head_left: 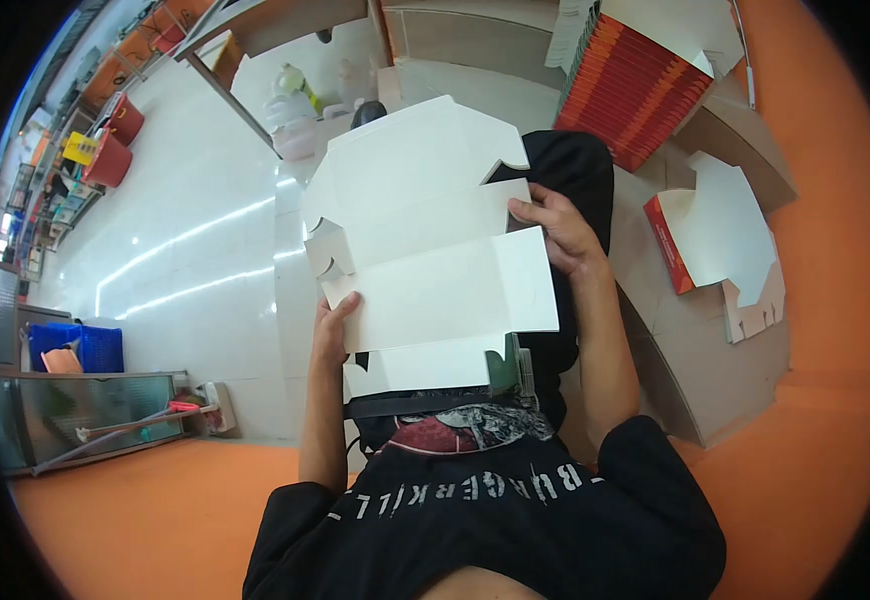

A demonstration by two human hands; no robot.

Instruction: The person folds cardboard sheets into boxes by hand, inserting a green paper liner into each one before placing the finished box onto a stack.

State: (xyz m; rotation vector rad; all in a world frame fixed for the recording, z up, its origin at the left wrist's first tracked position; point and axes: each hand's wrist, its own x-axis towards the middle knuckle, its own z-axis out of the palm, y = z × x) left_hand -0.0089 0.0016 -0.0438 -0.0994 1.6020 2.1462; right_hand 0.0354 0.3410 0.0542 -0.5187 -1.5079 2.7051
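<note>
A white die-cut cardboard box blank (425,240) lies across my lap, its plain inner side facing up and its flaps spread. My left hand (333,328) grips its left edge, thumb on top and fingers hidden beneath. On the opposite side, my right hand (560,228) holds the right edge near a side flap, the thumb over the board. One flap near my waist stands partly bent, showing a green printed face (503,366).
Upper right holds a stack of red folded boxes (635,85). Below it, a partly folded box (730,235) rests on cardboard. Plastic bottles (295,100) stand beyond my knees. Red tubs (110,158), a blue basket (100,347) and a glass-fronted cabinet (105,420) are at left.
</note>
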